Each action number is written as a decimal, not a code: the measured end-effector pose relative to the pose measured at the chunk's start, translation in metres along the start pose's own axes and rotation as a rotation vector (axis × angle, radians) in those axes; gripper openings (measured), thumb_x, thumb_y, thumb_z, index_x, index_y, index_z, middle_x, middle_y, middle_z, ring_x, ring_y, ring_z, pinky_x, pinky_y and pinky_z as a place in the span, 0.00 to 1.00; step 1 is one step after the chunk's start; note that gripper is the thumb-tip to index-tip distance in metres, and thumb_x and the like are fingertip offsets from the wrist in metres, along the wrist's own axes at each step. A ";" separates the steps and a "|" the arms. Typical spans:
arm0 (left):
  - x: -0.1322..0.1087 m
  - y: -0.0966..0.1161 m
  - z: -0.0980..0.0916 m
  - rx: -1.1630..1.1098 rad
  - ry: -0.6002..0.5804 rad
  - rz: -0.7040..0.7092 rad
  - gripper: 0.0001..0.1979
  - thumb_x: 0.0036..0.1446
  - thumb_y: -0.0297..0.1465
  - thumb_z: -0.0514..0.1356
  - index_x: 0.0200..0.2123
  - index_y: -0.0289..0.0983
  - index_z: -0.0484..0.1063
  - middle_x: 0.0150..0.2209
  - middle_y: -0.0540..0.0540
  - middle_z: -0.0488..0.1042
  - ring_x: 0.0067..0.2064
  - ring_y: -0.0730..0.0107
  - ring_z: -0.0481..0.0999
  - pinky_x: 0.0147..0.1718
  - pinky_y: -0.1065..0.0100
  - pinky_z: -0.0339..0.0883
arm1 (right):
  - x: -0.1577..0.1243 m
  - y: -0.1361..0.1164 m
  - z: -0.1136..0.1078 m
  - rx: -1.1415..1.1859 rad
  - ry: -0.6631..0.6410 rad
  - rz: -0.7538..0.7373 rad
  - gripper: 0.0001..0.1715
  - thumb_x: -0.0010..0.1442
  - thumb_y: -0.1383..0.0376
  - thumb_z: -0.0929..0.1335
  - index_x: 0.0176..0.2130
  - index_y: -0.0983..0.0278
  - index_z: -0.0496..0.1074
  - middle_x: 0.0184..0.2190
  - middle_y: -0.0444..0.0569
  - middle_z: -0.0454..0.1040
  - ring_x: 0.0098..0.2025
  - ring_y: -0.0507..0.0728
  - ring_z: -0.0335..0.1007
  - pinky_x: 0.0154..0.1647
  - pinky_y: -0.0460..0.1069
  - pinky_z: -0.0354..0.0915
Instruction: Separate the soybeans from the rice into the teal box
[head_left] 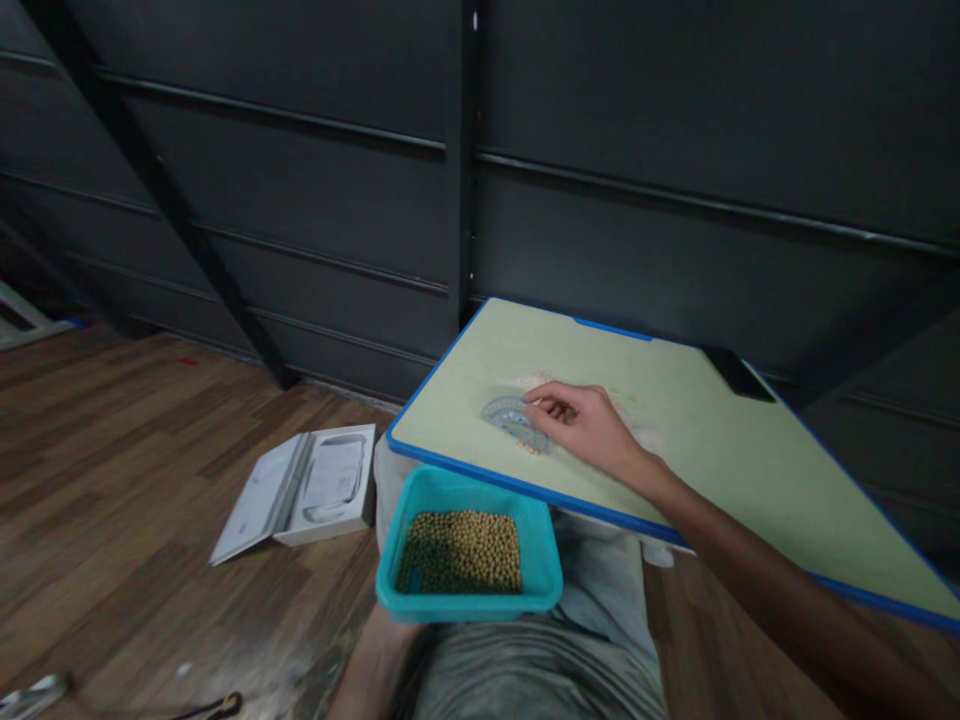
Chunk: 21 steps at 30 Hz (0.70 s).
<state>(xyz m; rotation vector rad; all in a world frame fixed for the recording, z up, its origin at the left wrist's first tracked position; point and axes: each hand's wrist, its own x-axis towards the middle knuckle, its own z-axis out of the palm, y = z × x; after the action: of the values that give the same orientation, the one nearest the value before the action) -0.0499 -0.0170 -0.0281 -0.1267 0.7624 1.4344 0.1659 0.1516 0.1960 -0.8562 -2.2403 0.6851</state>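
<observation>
My right hand (581, 420) is over the pale tabletop, thumb and fingers pinched on the edge of a clear half-round protractor (511, 416). A few beans (531, 449) lie at the protractor's lower edge. Below the table's near edge is a turquoise plastic tub (551, 560) with a layer of round, tan soybeans (472, 548) in it. My left hand (394, 632) holds the tub from beneath on the left; its fingers are hidden under the tub.
A blue-rimmed table (720, 450) bears a dark phone (737, 373) at its far right and whitish smudges near my right hand. An open white box (330, 485) stands on the wood floor (150, 470). Dark panels (337, 190) rise behind the table.
</observation>
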 end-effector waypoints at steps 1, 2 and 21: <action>0.000 0.000 0.000 0.006 0.013 0.010 0.29 0.65 0.27 0.43 0.26 0.35 0.82 0.30 0.37 0.83 0.48 0.50 0.81 0.58 0.43 0.63 | 0.000 -0.001 0.000 -0.006 -0.004 0.005 0.09 0.62 0.62 0.69 0.40 0.63 0.79 0.32 0.47 0.81 0.30 0.52 0.73 0.30 0.46 0.66; 0.000 0.000 0.001 0.012 0.026 0.019 0.30 0.65 0.28 0.42 0.25 0.35 0.82 0.30 0.37 0.83 0.47 0.50 0.81 0.58 0.43 0.63 | -0.001 -0.002 0.000 -0.011 -0.007 0.008 0.09 0.62 0.62 0.69 0.40 0.63 0.79 0.32 0.47 0.81 0.30 0.52 0.73 0.31 0.46 0.66; -0.001 0.000 0.001 0.066 0.070 0.007 0.29 0.64 0.29 0.42 0.26 0.38 0.83 0.29 0.38 0.83 0.47 0.51 0.82 0.57 0.44 0.63 | -0.007 -0.010 0.001 0.008 -0.096 -0.018 0.09 0.63 0.63 0.69 0.42 0.62 0.80 0.34 0.46 0.81 0.33 0.53 0.75 0.32 0.47 0.67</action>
<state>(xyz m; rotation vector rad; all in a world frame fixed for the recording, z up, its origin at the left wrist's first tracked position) -0.0495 -0.0173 -0.0266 -0.1239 0.8682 1.4161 0.1657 0.1396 0.1993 -0.8136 -2.3258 0.7405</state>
